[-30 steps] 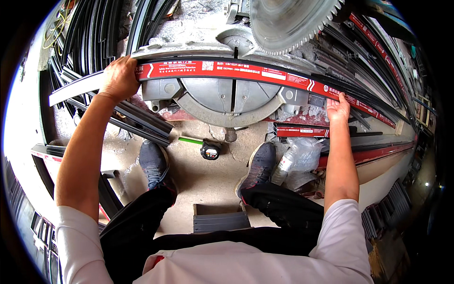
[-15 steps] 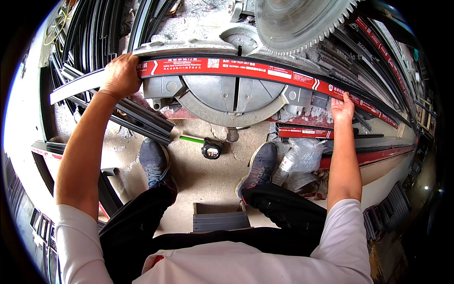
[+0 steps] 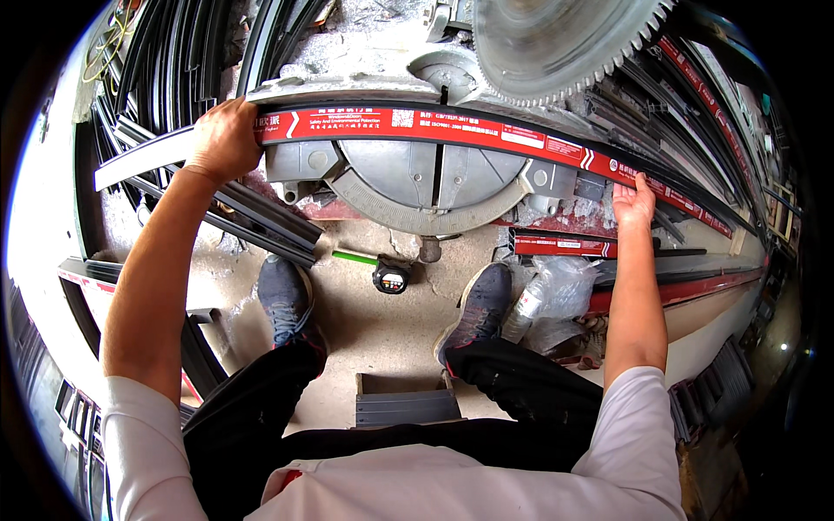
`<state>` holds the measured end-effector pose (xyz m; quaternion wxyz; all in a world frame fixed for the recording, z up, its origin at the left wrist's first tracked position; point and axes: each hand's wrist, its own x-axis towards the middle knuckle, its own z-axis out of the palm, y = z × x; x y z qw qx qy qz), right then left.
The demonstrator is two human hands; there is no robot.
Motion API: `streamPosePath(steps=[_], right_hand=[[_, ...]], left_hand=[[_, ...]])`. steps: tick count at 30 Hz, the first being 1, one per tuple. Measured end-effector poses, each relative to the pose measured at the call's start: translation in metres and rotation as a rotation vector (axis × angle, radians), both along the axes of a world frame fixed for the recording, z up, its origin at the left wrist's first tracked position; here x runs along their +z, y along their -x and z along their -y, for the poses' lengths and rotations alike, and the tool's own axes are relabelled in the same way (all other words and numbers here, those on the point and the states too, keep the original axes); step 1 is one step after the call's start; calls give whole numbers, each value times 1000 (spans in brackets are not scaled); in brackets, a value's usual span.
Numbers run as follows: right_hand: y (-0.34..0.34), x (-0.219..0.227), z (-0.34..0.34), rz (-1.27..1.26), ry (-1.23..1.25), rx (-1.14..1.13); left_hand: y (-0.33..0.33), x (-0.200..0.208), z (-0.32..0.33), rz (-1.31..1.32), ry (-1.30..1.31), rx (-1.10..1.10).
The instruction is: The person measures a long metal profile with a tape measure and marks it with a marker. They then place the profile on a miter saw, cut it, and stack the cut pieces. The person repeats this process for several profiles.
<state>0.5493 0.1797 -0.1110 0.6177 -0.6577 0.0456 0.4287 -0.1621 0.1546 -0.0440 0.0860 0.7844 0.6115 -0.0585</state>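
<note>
A long dark profile bar [image 3: 434, 127] with red printed film on its front lies across the round slotted table [image 3: 395, 169] of a mitre saw, along the saw's fence. My left hand [image 3: 226, 141] is wrapped over the bar at the left, where the film gives way to a white stretch. Farther right, my right hand [image 3: 633, 201] grips the bar's lower edge, thumb up against the front and the other fingers partly hidden. The toothed saw blade [image 3: 565, 43] stands raised above and behind the bar, apart from it.
Dark profiles [image 3: 174, 61] are heaped at the far left, and more profiles [image 3: 695, 95] lie at the right. On the floor are a tape measure [image 3: 391, 276] with a green strip, a plastic bottle [image 3: 526, 311] in clear wrap, and a grey box-shaped piece [image 3: 407, 408].
Both hands keep their hold on the bar. The whole view has shifted very slightly; nothing else has visibly moved.
</note>
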Motion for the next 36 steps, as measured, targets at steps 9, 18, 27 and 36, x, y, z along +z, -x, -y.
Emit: streamPosePath(steps=[9, 18, 27, 36], right_hand=[[0, -1, 0, 2, -11, 2], [-9, 4, 5, 12, 93, 66], [32, 144, -40, 1015, 162, 356], [194, 382, -159, 719, -258, 1115]], left_hand=[[0, -1, 1, -10, 4, 6], [-9, 5, -3, -66, 81, 41], [-7, 8, -3, -68, 104, 52], [-6, 1, -7, -62, 118, 46]])
